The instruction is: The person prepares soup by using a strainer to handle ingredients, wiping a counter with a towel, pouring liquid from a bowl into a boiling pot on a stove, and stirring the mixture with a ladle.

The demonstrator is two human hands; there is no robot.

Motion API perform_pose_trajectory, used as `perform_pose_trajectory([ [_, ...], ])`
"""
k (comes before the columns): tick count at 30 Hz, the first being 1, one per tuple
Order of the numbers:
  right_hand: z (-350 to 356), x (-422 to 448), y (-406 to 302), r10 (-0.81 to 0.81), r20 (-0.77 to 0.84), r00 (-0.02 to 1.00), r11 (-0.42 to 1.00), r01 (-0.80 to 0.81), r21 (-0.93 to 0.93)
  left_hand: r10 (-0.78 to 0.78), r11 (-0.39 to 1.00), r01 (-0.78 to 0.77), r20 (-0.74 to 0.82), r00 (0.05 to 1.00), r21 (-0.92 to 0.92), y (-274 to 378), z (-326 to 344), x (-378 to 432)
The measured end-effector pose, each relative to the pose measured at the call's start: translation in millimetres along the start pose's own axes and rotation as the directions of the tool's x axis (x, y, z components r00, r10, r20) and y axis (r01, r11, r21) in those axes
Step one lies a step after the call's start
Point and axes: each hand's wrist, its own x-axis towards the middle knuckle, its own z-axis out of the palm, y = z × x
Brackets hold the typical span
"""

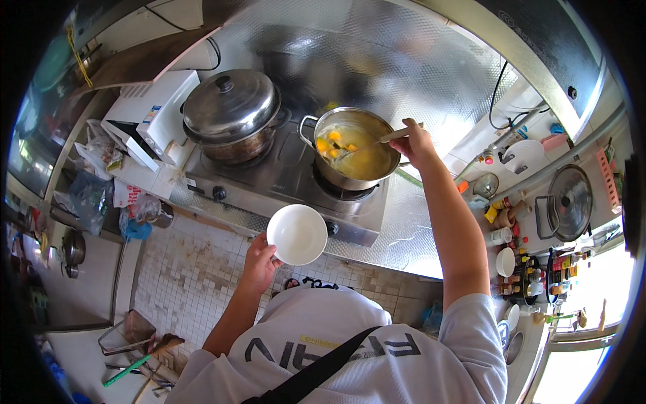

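Note:
In my left hand (262, 258) is a white bowl (297, 235), gripped at its left rim in front of the stove edge. No food shows inside it. My right hand (415, 143) grips the pale handle of a metal ladle (396, 135), whose head dips into a steel pot (327, 164) on the right burner. Yellowish liquid fills much of the pot, with orange chunks (334, 136) gathered by the ladle's head. Part of the ladle is hidden in the liquid.
A large lidded steel pot (227, 108) occupies the left burner of the gas stove (282, 189). Left of it stands a white microwave (174, 108). Condiment bottles (565, 261), a white bowl (505, 261) and a pot lid (570, 202) are at the right.

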Motion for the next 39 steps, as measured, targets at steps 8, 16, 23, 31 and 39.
perform_pose_trajectory([
  [8, -13, 13, -5, 0.002, -0.23, 0.973, 0.949, 0.07, 0.308, 0.001, 1.0, -0.001, -0.027, 1.0, -0.014, -1, -3, -2],
  [16, -81, -3, -11, 0.037, -0.218, 0.975, 0.87, 0.077, 0.487, -0.016, 0.999, 0.014, -0.064, 0.998, -0.034, -6, -4, -1],
  [23, -96, -81, -36, -0.018, -0.297, 0.955, 0.987, 0.065, 0.15, -0.012, 1.0, 0.011, -0.067, 0.998, -0.007, -16, -20, 0],
  [31, -32, -125, -42, -0.354, 0.121, 0.927, 0.826, 0.37, -0.425, -0.036, 0.999, 0.036, -0.022, 0.999, 0.009, -11, -6, 5],
  [39, 6, -85, -19, -0.445, 0.725, 0.525, 0.07, 0.828, -0.556, -0.036, 0.999, 0.036, -0.027, 0.999, 0.005, -4, -4, -1],
])
